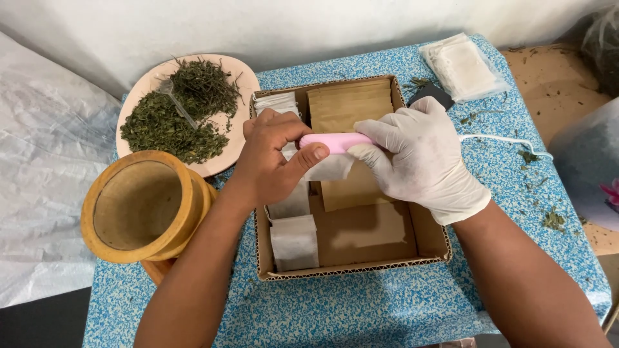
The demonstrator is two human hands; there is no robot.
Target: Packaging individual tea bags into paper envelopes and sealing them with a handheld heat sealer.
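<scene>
Head view: bare left hand (274,158) pinches a white filter bag (329,167) over the cardboard box (351,267). Gloved right hand (422,161) clamps the pink corded sealer (335,142) across its top edge, both hands bracing it. Finished bags (293,241) lie below in the box.

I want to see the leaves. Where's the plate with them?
In the head view, the pink plate sits upper left, behind the wooden bowl, beside the cardboard box.

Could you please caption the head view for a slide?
Bare left hand and gloved right hand press a pink handheld sealer onto a white filter bag.
</scene>
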